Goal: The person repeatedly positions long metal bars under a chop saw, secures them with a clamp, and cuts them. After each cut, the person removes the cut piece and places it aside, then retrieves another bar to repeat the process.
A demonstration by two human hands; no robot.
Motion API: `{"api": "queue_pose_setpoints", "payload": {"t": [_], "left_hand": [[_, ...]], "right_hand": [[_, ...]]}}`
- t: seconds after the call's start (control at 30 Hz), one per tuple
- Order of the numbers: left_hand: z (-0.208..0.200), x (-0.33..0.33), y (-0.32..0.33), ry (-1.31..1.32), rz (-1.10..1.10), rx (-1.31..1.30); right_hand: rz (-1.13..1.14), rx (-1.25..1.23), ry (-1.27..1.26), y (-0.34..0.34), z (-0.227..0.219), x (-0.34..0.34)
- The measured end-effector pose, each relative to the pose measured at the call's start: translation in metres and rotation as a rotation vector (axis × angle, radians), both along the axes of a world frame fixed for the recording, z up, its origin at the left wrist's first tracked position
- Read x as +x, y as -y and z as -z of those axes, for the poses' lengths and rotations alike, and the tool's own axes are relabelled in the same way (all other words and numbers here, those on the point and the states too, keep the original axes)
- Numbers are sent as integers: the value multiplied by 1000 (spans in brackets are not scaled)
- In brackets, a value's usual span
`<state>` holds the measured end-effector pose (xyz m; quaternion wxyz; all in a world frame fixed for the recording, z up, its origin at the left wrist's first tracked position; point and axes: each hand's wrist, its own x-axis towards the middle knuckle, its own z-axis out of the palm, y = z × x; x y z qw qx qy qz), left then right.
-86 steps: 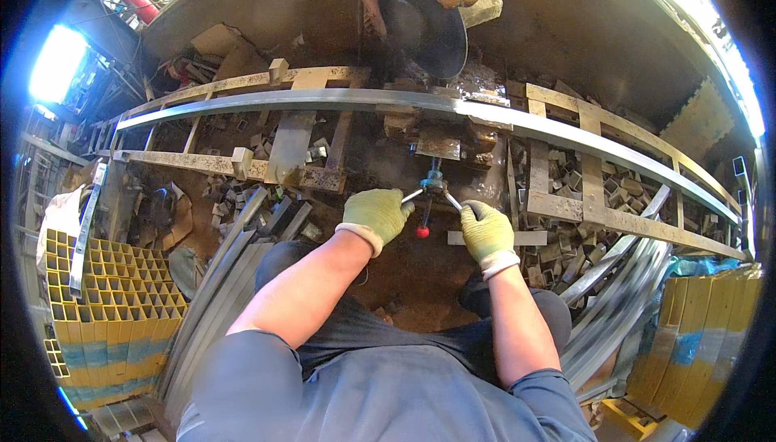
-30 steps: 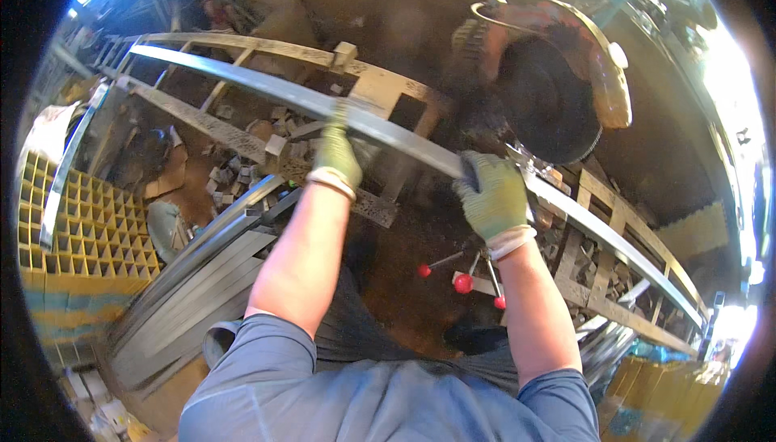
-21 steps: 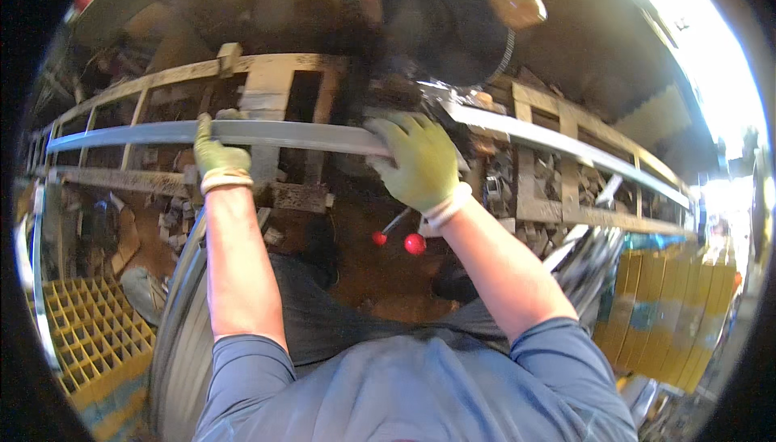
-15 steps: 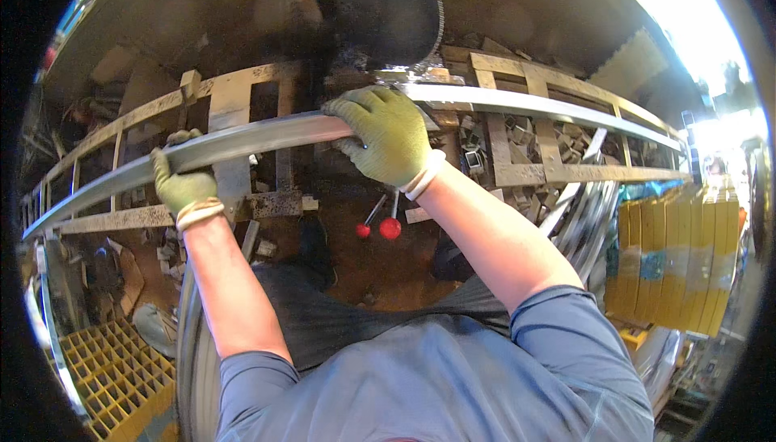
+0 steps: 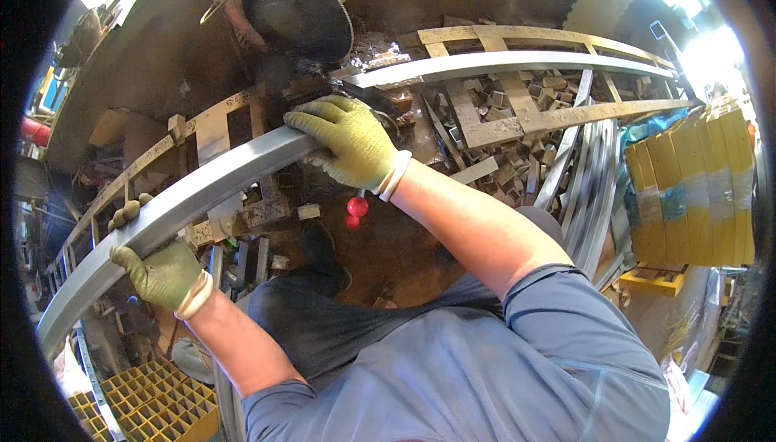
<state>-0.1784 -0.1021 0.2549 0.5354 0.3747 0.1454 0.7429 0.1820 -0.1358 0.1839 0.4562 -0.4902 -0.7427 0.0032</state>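
Note:
A long grey metal bar (image 5: 218, 179) runs from the left rim of the view to the middle, its near end raised over the machine. Around its left part my left hand (image 5: 166, 274), in a green work glove, is closed, thumb in front and fingers behind. My right hand (image 5: 353, 141), gloved the same way, grips the bar close to its inner end, palm down. A second metal bar (image 5: 517, 62) lies on the frame rails to the right, apart from the first. Beyond my right hand stands a large dark circular saw blade (image 5: 299, 29).
Slotted steel support frames (image 5: 525, 122) extend to both sides. Many short metal offcuts (image 5: 509, 167) lie below the right one. Red-knobbed levers (image 5: 356, 206) stand before my legs. A yellow gridded crate (image 5: 162, 397) is at lower left, stacked yellow parts (image 5: 687, 187) at right.
Both hands have brought the left bar toward me, off the frame, opening a gap between it and the right bar. The view has turned, so the saw blade appears farther left.

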Motion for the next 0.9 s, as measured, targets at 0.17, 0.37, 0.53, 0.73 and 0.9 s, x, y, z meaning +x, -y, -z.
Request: {"api": "queue_pose_setpoints", "payload": {"t": [0.17, 0.37, 0.53, 0.73, 0.9], "left_hand": [[-29, 19, 41, -84, -6, 52], [-45, 40, 80, -176, 10, 96], [-47, 53, 114, -240, 26, 165], [-47, 65, 151, -295, 53, 184], [-38, 52, 190, -412, -103, 178]], "right_hand": [[-14, 32, -73, 20, 0, 10], [-19, 41, -111, 38, -1, 23], [-10, 0, -91, 56, -2, 29], [56, 16, -74, 66, 7, 34], [13, -15, -14, 68, 4, 24]]}}
